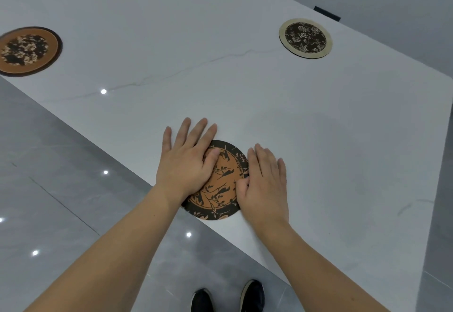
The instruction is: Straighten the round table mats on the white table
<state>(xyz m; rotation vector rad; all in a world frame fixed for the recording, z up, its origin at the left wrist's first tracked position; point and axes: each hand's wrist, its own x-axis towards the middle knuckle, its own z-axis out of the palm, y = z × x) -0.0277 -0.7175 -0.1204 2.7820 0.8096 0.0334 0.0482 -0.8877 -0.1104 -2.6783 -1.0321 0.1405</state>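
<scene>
Overhead, white table (grey floor).

Mat partly under hands

no readable text, labels or numbers

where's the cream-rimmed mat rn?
Head view, upper right: the cream-rimmed mat lies alone near the table's far right edge, away from both hands.
</scene>
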